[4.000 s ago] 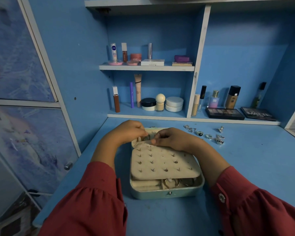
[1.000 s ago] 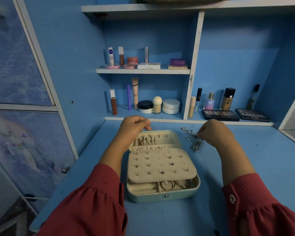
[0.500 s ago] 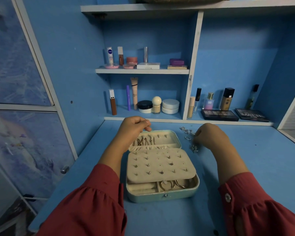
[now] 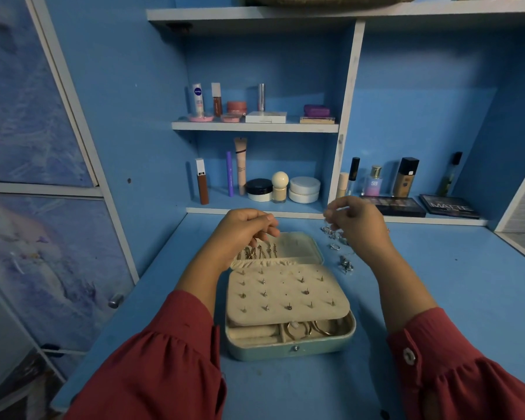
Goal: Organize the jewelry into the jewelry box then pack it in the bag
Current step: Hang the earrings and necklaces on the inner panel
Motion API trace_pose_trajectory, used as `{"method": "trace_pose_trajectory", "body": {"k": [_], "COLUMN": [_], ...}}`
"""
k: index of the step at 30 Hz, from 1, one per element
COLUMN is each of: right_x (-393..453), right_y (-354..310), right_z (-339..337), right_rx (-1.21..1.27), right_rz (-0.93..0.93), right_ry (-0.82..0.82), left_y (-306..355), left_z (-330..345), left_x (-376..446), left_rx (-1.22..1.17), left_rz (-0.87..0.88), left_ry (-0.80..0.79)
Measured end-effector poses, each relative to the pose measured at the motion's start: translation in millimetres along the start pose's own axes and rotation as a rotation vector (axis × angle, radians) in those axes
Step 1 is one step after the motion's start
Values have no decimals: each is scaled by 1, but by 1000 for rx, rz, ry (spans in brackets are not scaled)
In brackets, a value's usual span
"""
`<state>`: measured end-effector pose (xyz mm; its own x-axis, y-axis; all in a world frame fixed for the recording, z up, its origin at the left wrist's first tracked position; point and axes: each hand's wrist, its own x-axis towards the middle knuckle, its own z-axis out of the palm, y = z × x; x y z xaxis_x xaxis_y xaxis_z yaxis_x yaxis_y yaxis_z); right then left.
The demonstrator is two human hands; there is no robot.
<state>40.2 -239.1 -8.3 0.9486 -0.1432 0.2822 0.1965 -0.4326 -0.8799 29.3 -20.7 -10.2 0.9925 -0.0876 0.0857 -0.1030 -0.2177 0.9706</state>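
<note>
Head view showed your right hand [image 4: 356,224] pinching, I judged, a small piece lifted from the loose jewelry [image 4: 340,253] beneath it, while your left hand [image 4: 244,230], fingers curled at the hanging chains [image 4: 258,252], steadied the open jewelry box [image 4: 288,313] for loading.

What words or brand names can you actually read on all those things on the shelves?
"NIVEA": round blue logo on the white tube, upper shelf.
"MATTE": lid of the dark palette, far right of the lower ledge.
"SB": the small pink-blue perfume bottle.
Print on the peach tube, pink jar and foundation bottle: too small to read.
</note>
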Motion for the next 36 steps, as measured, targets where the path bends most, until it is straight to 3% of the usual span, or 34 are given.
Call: {"method": "trace_pose_trajectory", "body": {"k": [6,17,30,36], "right_x": [-17,-18,-11,-7], "right_y": [-14,-11,-5,-1], "right_z": [27,38,26,14], "right_rx": [-25,-106,108,87], "right_rz": [-157,-140,-53,-11], "right_ry": [-217,-357,-208,-166], "left_y": [4,3,4,3], "left_z": [9,6,-23,-33], "left_x": [-4,-1,2,4], "left_rx": [-73,-66,-424,-510], "left_rz": [-16,20,124,163], "left_ry": [-126,-27,256,358]}}
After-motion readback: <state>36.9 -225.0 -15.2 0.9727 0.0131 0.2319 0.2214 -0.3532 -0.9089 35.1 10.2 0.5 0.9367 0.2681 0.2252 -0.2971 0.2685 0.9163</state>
